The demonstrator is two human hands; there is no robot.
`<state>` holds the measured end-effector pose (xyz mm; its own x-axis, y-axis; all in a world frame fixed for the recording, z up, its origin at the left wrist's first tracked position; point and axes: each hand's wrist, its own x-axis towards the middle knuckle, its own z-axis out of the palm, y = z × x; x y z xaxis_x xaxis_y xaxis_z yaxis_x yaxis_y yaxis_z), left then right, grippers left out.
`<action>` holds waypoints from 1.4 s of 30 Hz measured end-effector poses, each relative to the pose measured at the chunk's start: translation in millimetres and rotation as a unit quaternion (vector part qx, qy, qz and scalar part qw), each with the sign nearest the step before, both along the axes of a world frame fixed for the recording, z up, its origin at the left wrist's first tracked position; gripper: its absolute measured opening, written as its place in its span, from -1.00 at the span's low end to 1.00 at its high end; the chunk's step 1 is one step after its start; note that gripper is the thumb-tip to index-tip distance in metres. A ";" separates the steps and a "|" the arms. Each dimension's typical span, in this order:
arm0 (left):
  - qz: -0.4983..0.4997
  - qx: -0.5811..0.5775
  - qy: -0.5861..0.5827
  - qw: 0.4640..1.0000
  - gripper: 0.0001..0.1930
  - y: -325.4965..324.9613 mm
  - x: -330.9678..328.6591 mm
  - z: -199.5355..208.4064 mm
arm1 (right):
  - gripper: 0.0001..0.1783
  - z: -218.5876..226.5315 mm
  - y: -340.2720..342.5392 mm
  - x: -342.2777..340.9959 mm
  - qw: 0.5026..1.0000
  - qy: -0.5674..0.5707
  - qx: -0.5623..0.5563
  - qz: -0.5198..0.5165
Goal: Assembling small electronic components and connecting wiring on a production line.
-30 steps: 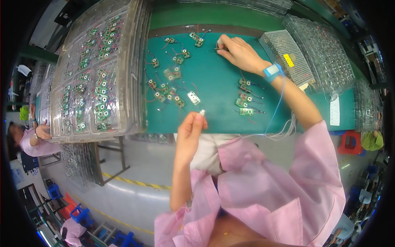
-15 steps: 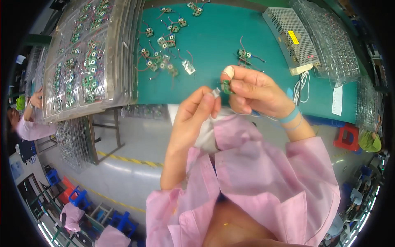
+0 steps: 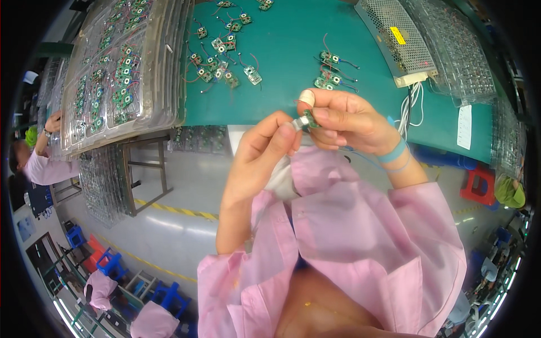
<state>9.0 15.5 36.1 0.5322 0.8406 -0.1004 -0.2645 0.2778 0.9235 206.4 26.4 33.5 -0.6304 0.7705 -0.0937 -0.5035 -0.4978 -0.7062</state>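
My left hand (image 3: 266,147) pinches a small whitish connector-like piece (image 3: 300,122) between thumb and fingers. Against it is a small green circuit board (image 3: 309,118), gripped by my right hand (image 3: 352,123), which has a white cover on one fingertip and a blue band at the wrist. Board and whitish piece meet in front of my body; whether they are joined I cannot tell. On the green table (image 3: 270,62) beyond lie several circuit boards (image 3: 251,74) with red and dark wires at the left, and a smaller group (image 3: 328,78) just past my right hand.
Stacked clear trays (image 3: 112,84) of boards rise at the left. At the right stand a perforated metal box (image 3: 397,42) with white cables (image 3: 413,107) and more clear trays (image 3: 456,53). A red stool (image 3: 478,183) is beyond the table edge. Another person's hand (image 3: 53,122) touches the left stack.
The whitish piece and the circuit board, apart before, now touch as my hands came together. The view has shifted slightly, and one more board shows clearly past my right hand.
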 end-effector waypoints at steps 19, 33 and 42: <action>0.001 -0.034 -0.038 0.999 -0.79 8.8 -0.5 -10.9 | -0.74 17.2 12.9 8.4 0.979 -0.169 0.100 0.049; 0.060 -0.116 -0.194 0.972 -0.86 16.6 -32.4 -41.9 | -0.79 53.9 1.6 36.3 0.923 0.353 0.053 -0.144; 0.131 0.125 -0.101 0.978 -0.78 94.5 2.9 47.6 | -0.76 -23.7 60.3 77.3 0.500 -0.750 0.366 -0.233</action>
<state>11.8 110.0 83.8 0.2840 0.9357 0.2095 -0.4799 -0.0505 0.8759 283.7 86.7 9.8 -0.0098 0.9749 0.2226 0.9237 0.0941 -0.3715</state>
